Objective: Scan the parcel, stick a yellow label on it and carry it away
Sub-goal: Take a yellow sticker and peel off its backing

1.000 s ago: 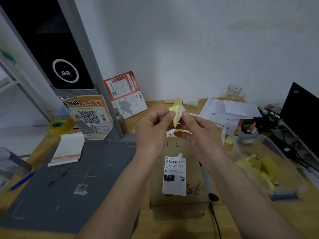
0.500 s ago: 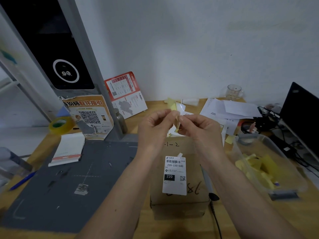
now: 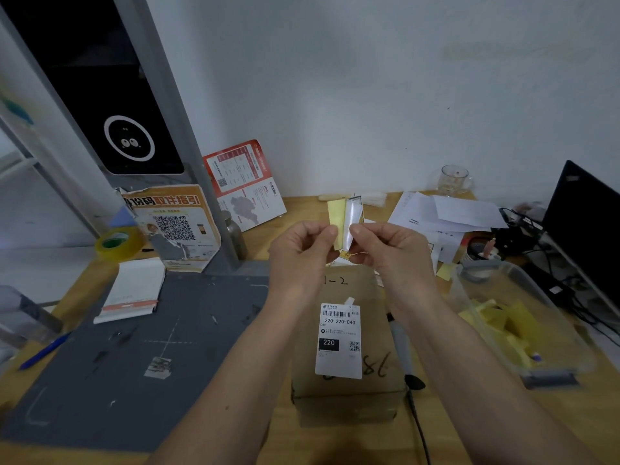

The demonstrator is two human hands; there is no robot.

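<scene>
Both hands, the left hand [image 3: 302, 253] and right hand [image 3: 385, 250], pinch a small yellow paper label [image 3: 336, 218], peeling its glossy backing [image 3: 352, 223] above the brown cardboard parcel [image 3: 349, 333] on the wooden desk [image 3: 302, 209]. Next, I judge, it needs pressing onto the parcel.

Both forearms forward, left hand [image 3: 303, 251] and right hand [image 3: 389, 248] raised close together, each in a fingertip pinch grip.

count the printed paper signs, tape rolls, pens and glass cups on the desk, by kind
printed signs: 2, orange QR poster and red leaflet
tape rolls: 1
pens: 1, blue
glass cups: 1
total: 5
</scene>
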